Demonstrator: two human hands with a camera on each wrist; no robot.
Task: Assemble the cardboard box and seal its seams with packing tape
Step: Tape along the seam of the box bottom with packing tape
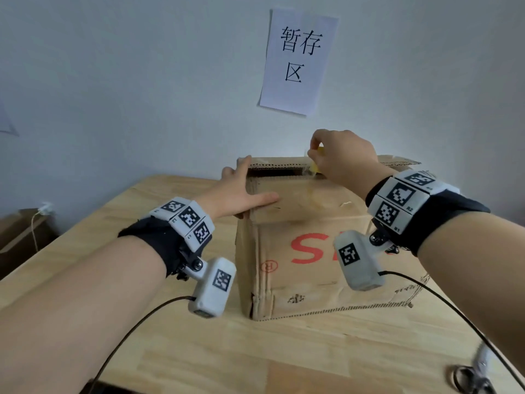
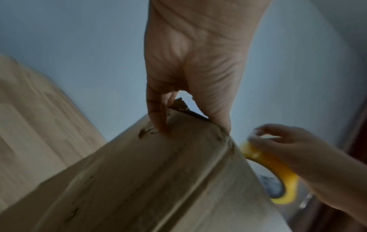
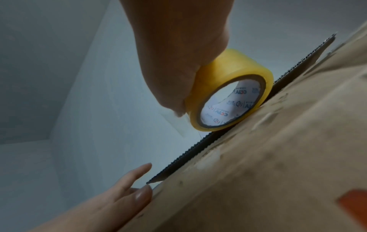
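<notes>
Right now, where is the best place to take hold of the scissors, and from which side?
Grip the scissors by the dark handle loops, coming from the near table edge with the right hand. The loops point toward the person and the blades point away.

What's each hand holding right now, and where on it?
The right hand grips the tape roll by its outer rim, on the box top. The left hand holds nothing; it presses flat on the top flap's left corner.

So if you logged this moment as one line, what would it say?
left hand: presses box flap flat | right hand: holds tape roll at the flap gap | seam: open, untaped | scissors: on table
</notes>
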